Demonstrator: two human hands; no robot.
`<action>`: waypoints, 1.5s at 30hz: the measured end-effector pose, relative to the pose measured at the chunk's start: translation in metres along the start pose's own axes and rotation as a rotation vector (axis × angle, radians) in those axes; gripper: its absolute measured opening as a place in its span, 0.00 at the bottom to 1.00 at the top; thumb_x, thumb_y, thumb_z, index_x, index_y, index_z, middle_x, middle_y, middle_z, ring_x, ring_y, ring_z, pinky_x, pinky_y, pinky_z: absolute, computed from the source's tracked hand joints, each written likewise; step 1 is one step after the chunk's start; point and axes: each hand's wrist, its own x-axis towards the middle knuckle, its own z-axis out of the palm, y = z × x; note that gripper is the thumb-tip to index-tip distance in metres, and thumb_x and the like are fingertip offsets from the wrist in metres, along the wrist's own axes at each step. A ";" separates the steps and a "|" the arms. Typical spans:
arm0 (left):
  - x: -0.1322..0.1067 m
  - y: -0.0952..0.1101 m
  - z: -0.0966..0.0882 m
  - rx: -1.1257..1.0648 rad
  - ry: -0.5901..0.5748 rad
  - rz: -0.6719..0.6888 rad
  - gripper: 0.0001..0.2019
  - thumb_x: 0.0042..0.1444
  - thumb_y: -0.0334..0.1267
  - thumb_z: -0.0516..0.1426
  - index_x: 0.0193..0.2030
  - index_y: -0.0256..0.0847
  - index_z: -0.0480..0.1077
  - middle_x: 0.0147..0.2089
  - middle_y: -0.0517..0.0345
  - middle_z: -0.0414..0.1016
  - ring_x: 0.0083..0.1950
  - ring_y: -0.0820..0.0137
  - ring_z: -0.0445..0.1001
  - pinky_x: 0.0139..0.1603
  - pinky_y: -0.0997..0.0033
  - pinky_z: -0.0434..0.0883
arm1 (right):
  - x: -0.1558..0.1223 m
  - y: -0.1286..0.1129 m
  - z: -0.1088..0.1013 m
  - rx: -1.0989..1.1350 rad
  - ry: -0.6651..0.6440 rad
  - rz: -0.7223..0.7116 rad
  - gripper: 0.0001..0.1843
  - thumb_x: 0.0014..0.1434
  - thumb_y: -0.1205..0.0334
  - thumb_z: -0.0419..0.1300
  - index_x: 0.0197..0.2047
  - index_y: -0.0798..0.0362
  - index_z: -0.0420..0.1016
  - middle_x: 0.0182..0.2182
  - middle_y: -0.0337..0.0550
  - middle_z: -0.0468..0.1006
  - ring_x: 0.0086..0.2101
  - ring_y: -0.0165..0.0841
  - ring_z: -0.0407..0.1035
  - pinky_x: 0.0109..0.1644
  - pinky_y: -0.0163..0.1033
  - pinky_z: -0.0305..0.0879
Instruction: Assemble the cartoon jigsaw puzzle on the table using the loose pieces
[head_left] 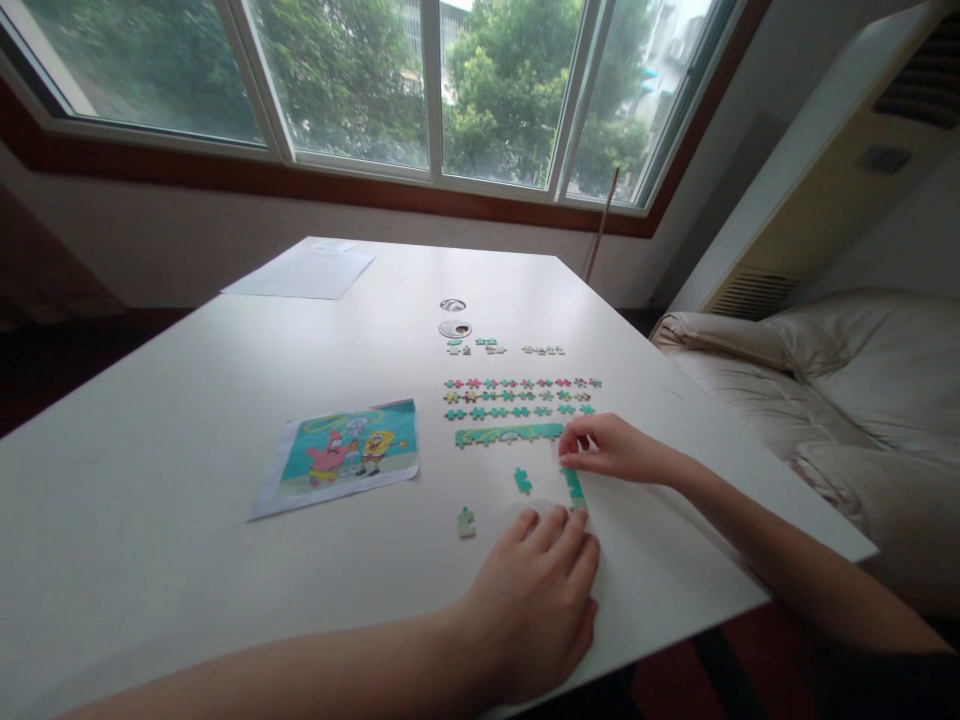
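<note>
right hand (611,450) sat at the right end of the long joined strip (510,434). its fingers were curled and the tips bunched together at that end. couldn't tell if a piece was between them.

left hand (536,590) lay flat on the table (187,400), palm down, fingers out and holding nothing.

key relation: the short green strip (574,487) lay between the two hands. its long axis ran near-to-far with a slight tilt, roughly square to the long strip, which ran left-right. the far end was just below the right fingertips, touching or nearly so. the near end was just beside the left fingertips. both hands were close, with the right on the end nearer the long strip.

a loose green piece (523,481) sat left of the short strip, just below the long one and apart from both hands. a loose pale piece (466,521) was further left and nearer, closer to the left hand.

the sorted rows of pieces (521,396) sat just beyond the long strip. the cartoon reference picture (341,455) lay flat, well left of all of it.
</note>
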 end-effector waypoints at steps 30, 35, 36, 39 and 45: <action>0.000 -0.001 -0.002 0.023 -0.008 0.004 0.19 0.60 0.42 0.45 0.54 0.36 0.59 0.60 0.45 0.58 0.56 0.57 0.58 0.54 0.56 0.57 | -0.002 0.038 -0.039 0.296 -0.258 0.116 0.18 0.47 0.51 0.61 0.35 0.58 0.70 0.25 0.39 0.71 0.26 0.26 0.64 0.29 0.31 0.59; 0.000 -0.001 -0.001 0.014 -0.003 -0.003 0.19 0.59 0.42 0.45 0.55 0.36 0.59 0.60 0.45 0.58 0.57 0.57 0.58 0.54 0.56 0.57 | -0.007 0.034 -0.037 0.055 -0.265 0.248 0.18 0.45 0.47 0.61 0.28 0.56 0.71 0.20 0.39 0.73 0.22 0.28 0.65 0.24 0.31 0.57; 0.000 -0.001 -0.001 0.011 -0.003 -0.003 0.19 0.59 0.42 0.45 0.55 0.36 0.59 0.60 0.45 0.58 0.57 0.57 0.58 0.54 0.56 0.56 | -0.009 0.033 -0.038 0.031 -0.275 0.278 0.19 0.46 0.45 0.61 0.27 0.56 0.71 0.19 0.39 0.73 0.21 0.28 0.65 0.24 0.31 0.57; -0.001 -0.002 -0.001 0.010 -0.001 0.005 0.19 0.60 0.42 0.45 0.55 0.36 0.59 0.61 0.45 0.57 0.57 0.57 0.58 0.55 0.56 0.56 | -0.013 0.030 -0.043 -0.009 -0.260 0.320 0.22 0.47 0.42 0.58 0.26 0.56 0.72 0.19 0.41 0.74 0.20 0.28 0.65 0.23 0.32 0.57; -0.001 -0.002 -0.001 0.012 0.000 0.002 0.19 0.60 0.42 0.45 0.55 0.36 0.59 0.60 0.45 0.58 0.57 0.57 0.58 0.54 0.56 0.57 | -0.015 0.029 -0.044 -0.103 -0.271 0.195 0.16 0.44 0.50 0.63 0.28 0.55 0.73 0.21 0.37 0.71 0.23 0.27 0.63 0.25 0.31 0.55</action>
